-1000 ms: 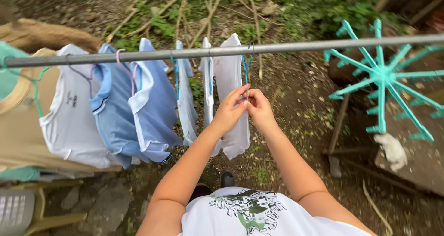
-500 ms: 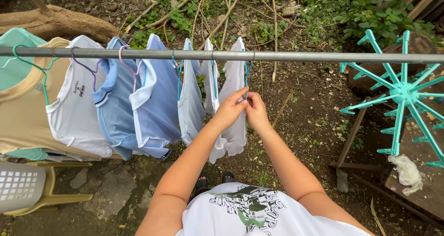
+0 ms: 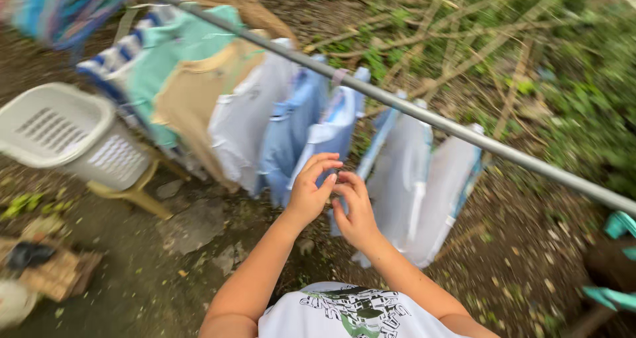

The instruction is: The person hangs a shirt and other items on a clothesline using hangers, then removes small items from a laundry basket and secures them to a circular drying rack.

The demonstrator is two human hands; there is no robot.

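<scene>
While both hands [image 3: 334, 199] hover empty (fingers curled), shirts [image 3: 424, 185] hang beyond.

Laundry basket [image 3: 63, 136]; yellow stool [image 3: 136, 192]

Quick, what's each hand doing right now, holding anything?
Left hand: open, fingers curled, holding nothing.
Right hand: open, holding nothing visible.

- You have no packages, signs or screens anywhere in view.
- You can see no label on the hanging clothes; the blur would hide a small one.
- The only print is the dark and green graphic on your white shirt [image 3: 354, 310], near bottom centre.
</scene>
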